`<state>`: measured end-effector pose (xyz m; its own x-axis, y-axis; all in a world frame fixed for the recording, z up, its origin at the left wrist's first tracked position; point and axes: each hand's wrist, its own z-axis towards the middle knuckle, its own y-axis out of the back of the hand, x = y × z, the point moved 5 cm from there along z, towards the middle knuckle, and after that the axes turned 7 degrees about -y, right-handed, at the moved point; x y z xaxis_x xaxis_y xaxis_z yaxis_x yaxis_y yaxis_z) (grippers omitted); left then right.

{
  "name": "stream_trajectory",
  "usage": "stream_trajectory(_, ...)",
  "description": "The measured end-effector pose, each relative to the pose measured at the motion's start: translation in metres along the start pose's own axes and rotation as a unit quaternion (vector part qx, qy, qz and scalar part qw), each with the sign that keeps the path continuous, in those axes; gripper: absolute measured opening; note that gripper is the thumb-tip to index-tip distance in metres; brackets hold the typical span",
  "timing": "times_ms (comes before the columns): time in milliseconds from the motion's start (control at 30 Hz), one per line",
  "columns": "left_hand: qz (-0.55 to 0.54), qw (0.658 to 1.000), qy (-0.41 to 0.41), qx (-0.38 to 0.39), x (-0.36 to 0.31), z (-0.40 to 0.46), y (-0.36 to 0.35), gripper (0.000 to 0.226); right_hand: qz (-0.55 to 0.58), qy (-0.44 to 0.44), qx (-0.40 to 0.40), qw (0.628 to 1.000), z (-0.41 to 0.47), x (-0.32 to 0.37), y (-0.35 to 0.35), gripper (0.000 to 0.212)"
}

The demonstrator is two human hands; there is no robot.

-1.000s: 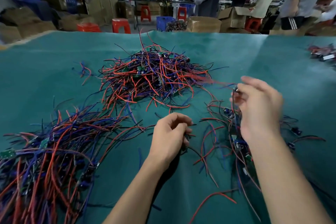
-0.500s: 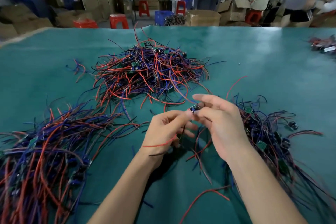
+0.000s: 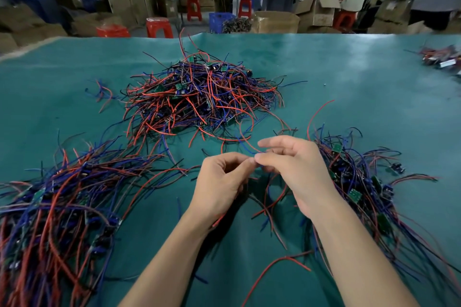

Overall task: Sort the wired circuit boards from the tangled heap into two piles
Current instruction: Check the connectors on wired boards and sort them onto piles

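Observation:
A tangled heap (image 3: 199, 97) of small green circuit boards with red, blue and black wires lies at the table's middle back. One sorted pile (image 3: 57, 207) spreads at the left, another pile (image 3: 361, 182) at the right. My left hand (image 3: 219, 184) and my right hand (image 3: 296, 172) meet in front of the heap, fingertips touching. Both pinch the wires of one wired board; red and black wires (image 3: 269, 202) hang below the hands. The board itself is hidden by my fingers.
The table is covered with a green mat (image 3: 349, 87). A small bundle of parts (image 3: 441, 60) lies at the far right edge. Loose red wires (image 3: 274, 266) lie near my right forearm. Cardboard boxes, red stools and people stand beyond the table.
My right hand came in from the right pile to meet my left hand at the centre. Both hands now pinch the same wires, and the small board seen between the fingers is hidden.

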<state>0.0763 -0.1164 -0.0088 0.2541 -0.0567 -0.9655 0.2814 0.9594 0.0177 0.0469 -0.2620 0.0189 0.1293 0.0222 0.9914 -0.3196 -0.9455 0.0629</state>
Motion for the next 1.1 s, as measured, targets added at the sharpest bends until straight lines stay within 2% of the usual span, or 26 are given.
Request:
stream_trajectory(133,0.022,1.000,-0.010,0.002,0.002,0.002,-0.001,0.019,0.021,0.033,-0.023,0.999,0.000,0.004,0.004,0.032)
stream_trajectory(300,0.002,1.000,0.009,-0.008,0.005,0.002,0.002,0.020,0.031,0.064,-0.080,0.994,0.002,0.004,0.017,0.030)
stream_trajectory(467,-0.020,1.000,-0.001,-0.010,0.001,0.002,0.001,0.022,0.051,0.003,-0.052,0.997,0.005,-0.005,0.011,0.017)
stream_trajectory(533,-0.022,1.000,-0.005,-0.009,0.001,0.002,0.001,0.023,0.045,-0.029,-0.030,0.998,0.007,-0.009,0.004,0.004)
stream_trajectory(600,-0.019,1.000,-0.012,0.005,0.001,0.002,0.000,0.022,0.040,-0.044,0.011,0.998,0.008,-0.011,-0.002,0.018)
stream_trajectory(700,0.007,1.000,-0.020,0.010,0.000,0.002,0.000,0.019,0.021,-0.046,0.041,0.998,0.005,-0.009,-0.004,0.018)
stream_trajectory(833,0.018,1.000,-0.020,0.006,0.001,0.002,0.001,0.017,0.025,-0.021,0.004,0.999,0.005,-0.006,0.008,0.005)
stream_trajectory(1033,-0.040,0.999,0.009,-0.020,0.002,0.003,0.005,0.016,0.112,0.009,-0.010,0.994,0.001,-0.002,0.008,0.007)
stream_trajectory(1100,-0.043,0.999,0.013,-0.019,0.002,0.003,0.005,0.017,0.107,0.020,-0.035,0.993,0.000,-0.001,0.011,0.007)
